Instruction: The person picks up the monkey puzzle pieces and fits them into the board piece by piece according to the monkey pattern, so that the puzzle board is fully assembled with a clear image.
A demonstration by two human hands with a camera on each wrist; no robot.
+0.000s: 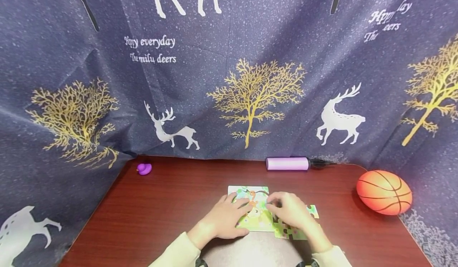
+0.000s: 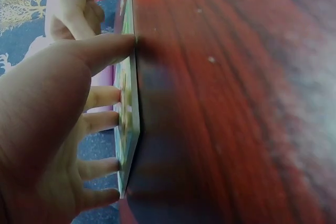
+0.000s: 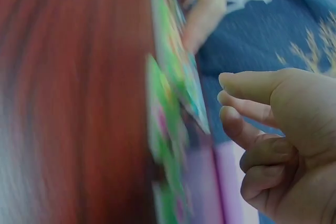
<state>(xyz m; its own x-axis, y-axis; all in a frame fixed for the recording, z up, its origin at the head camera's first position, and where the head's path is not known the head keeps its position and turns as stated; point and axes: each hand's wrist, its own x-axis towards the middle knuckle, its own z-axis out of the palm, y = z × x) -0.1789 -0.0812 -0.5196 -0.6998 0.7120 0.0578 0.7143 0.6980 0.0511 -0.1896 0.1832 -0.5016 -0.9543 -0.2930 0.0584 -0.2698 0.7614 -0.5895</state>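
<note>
A jigsaw puzzle board (image 1: 264, 222) with a bright green and blue picture lies flat on the table. My left hand (image 1: 226, 216) rests on its left part, fingers spread; in the left wrist view the fingertips touch the picture and the thumb meets the edge of the board (image 2: 135, 108). Over the board's right edge hovers my right hand (image 1: 291, 210). The right wrist view shows that hand (image 3: 294, 129) with thumb and first fingers slightly apart, the others curled, and nothing visible between them. Joined green puzzle pieces (image 1: 280, 232) lie beside the board, partly hidden under the right hand.
A purple hand pump (image 1: 287, 163) lies along the table's back edge. At the back left sits a purple rubber duck (image 1: 144, 169); an orange basketball (image 1: 384, 192) is at the right. Behind the wooden table (image 1: 150, 207) hangs a dark blue cloth (image 1: 200, 80) printed with deer and trees.
</note>
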